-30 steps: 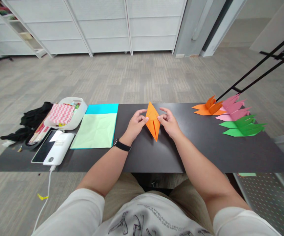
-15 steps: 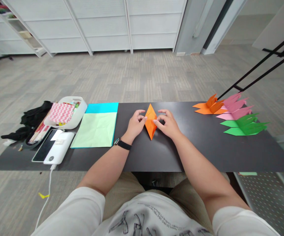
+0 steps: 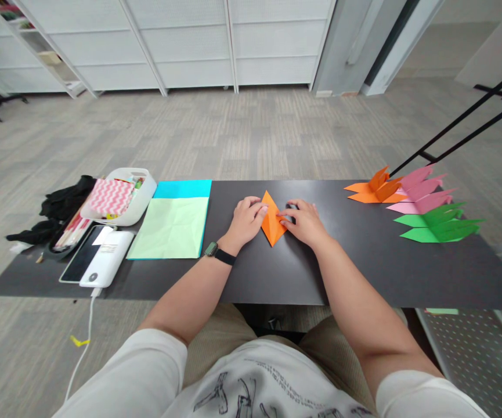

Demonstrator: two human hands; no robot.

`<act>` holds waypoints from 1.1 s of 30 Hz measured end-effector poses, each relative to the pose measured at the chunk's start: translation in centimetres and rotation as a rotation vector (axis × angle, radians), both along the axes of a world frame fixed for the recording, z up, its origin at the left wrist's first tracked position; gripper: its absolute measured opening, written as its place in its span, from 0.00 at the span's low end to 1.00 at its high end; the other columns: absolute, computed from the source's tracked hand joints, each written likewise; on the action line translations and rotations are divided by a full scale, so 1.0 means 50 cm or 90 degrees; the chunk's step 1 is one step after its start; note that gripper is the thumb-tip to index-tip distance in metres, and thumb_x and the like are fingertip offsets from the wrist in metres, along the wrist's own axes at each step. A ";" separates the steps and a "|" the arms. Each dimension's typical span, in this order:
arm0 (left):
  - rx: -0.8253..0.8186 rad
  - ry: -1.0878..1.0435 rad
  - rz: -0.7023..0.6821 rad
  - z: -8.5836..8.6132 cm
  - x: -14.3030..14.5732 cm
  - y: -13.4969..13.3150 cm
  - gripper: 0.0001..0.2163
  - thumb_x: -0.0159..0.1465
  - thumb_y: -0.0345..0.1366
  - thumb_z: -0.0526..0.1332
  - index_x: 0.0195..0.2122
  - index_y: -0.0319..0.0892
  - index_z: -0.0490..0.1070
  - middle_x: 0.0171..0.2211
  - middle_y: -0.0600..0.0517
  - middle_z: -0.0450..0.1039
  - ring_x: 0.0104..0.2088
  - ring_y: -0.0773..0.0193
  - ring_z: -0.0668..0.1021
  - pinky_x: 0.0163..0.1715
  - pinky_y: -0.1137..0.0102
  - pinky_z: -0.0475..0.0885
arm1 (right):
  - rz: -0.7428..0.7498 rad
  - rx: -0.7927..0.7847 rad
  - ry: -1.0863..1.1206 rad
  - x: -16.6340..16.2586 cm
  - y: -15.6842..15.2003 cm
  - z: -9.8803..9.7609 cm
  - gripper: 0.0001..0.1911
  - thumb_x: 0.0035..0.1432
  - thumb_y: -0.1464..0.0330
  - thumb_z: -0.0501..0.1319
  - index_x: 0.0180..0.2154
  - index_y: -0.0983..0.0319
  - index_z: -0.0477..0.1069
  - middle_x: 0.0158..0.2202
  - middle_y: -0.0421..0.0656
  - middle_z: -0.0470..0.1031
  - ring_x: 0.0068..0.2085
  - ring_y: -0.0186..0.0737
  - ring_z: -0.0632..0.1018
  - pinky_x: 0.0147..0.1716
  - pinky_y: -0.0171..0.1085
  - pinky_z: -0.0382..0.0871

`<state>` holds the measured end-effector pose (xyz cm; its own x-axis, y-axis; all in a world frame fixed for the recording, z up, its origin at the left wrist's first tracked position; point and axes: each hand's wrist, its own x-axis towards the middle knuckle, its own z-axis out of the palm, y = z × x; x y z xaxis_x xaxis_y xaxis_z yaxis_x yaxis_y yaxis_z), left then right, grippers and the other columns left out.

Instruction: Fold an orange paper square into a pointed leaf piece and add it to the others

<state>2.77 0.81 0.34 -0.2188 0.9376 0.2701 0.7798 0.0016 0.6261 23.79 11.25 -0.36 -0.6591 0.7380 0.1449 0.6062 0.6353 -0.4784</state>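
An orange folded paper piece [image 3: 272, 219], kite-shaped, lies flat on the black table [image 3: 364, 267] in front of me. My left hand [image 3: 247, 219] presses on its left edge with fingers bent and close together. My right hand [image 3: 306, 220] presses on its right side, fingertips pushing down on the paper. A black watch sits on my left wrist [image 3: 216, 253].
Finished folded paper shapes lie at the far right: orange [image 3: 375, 188], pink [image 3: 420, 191], green [image 3: 440, 225]. Left of my hands are light green paper [image 3: 170, 227] over a cyan sheet [image 3: 183, 188], a white power bank [image 3: 107, 261], a phone [image 3: 80, 261] and a white tray [image 3: 122, 194].
The orange paper was held tilted up off the table; both hands have lowered it flat onto the table and now press it down.
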 end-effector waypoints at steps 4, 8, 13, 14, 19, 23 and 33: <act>-0.003 0.003 -0.024 0.005 0.001 -0.001 0.18 0.79 0.41 0.53 0.42 0.44 0.83 0.59 0.45 0.75 0.63 0.52 0.74 0.69 0.55 0.66 | -0.005 -0.007 0.002 -0.001 0.001 -0.004 0.14 0.65 0.67 0.69 0.48 0.44 0.86 0.64 0.46 0.72 0.68 0.62 0.70 0.71 0.79 0.48; 0.006 -0.007 -0.009 0.022 -0.008 -0.006 0.22 0.79 0.43 0.52 0.32 0.44 0.80 0.48 0.47 0.80 0.51 0.55 0.79 0.61 0.57 0.72 | -0.014 -0.008 -0.001 0.000 0.003 -0.008 0.13 0.65 0.66 0.69 0.49 0.44 0.86 0.63 0.46 0.72 0.68 0.62 0.70 0.70 0.79 0.48; -0.034 0.056 -0.044 0.029 -0.019 -0.008 0.13 0.72 0.42 0.65 0.30 0.46 0.79 0.44 0.50 0.83 0.44 0.54 0.80 0.54 0.55 0.72 | -0.064 0.014 0.003 0.002 0.007 -0.012 0.13 0.65 0.66 0.69 0.49 0.44 0.86 0.63 0.47 0.73 0.67 0.63 0.70 0.71 0.79 0.48; -0.044 0.069 -0.052 0.029 -0.020 -0.007 0.10 0.70 0.40 0.66 0.32 0.47 0.80 0.44 0.50 0.84 0.45 0.53 0.80 0.54 0.55 0.72 | -0.073 0.019 0.005 0.002 0.008 -0.013 0.13 0.65 0.66 0.69 0.49 0.44 0.86 0.63 0.47 0.73 0.67 0.63 0.70 0.71 0.79 0.47; -0.070 0.106 -0.086 0.029 -0.018 -0.008 0.08 0.70 0.34 0.64 0.45 0.51 0.84 0.52 0.51 0.85 0.52 0.50 0.80 0.59 0.52 0.69 | -0.078 0.032 0.004 0.006 0.014 -0.020 0.13 0.66 0.65 0.69 0.49 0.45 0.86 0.64 0.48 0.73 0.66 0.64 0.70 0.70 0.80 0.49; -0.076 0.109 -0.093 0.028 -0.015 -0.021 0.11 0.67 0.39 0.70 0.50 0.53 0.84 0.57 0.51 0.83 0.56 0.47 0.78 0.63 0.49 0.66 | -0.060 0.036 -0.019 0.015 0.019 -0.021 0.15 0.64 0.61 0.72 0.52 0.43 0.85 0.65 0.47 0.72 0.68 0.66 0.68 0.68 0.83 0.48; -0.099 0.129 -0.088 0.027 0.002 -0.043 0.25 0.60 0.50 0.78 0.57 0.55 0.81 0.63 0.46 0.76 0.65 0.38 0.72 0.73 0.33 0.49 | -0.004 -0.009 -0.088 0.030 0.018 -0.002 0.31 0.56 0.51 0.78 0.60 0.43 0.80 0.73 0.50 0.65 0.76 0.77 0.58 0.69 0.83 0.45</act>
